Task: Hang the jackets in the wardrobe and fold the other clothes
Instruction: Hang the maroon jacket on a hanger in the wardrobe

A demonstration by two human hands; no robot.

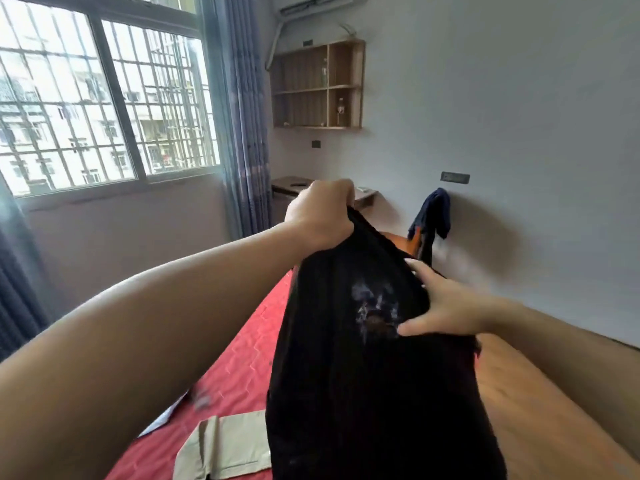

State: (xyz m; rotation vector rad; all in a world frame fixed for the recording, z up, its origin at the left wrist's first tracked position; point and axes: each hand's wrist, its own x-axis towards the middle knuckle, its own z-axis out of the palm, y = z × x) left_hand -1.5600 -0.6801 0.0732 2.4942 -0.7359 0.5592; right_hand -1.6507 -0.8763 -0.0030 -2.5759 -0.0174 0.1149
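Black garment (374,375): held up over red bedspread (242,358), faded print at centre. Left hand (322,213): fist gripping its top edge. Right hand (446,303): fingers spread, thumb pinching cloth at right side. Beige folded clothing (225,448): on bedspread, lower left. Dark garment (433,216): hanging by wall.

A single head-worn wide-angle view is given, aimed forward and slightly down across the bed (242,358), with the wall (502,133) filling the upper right.
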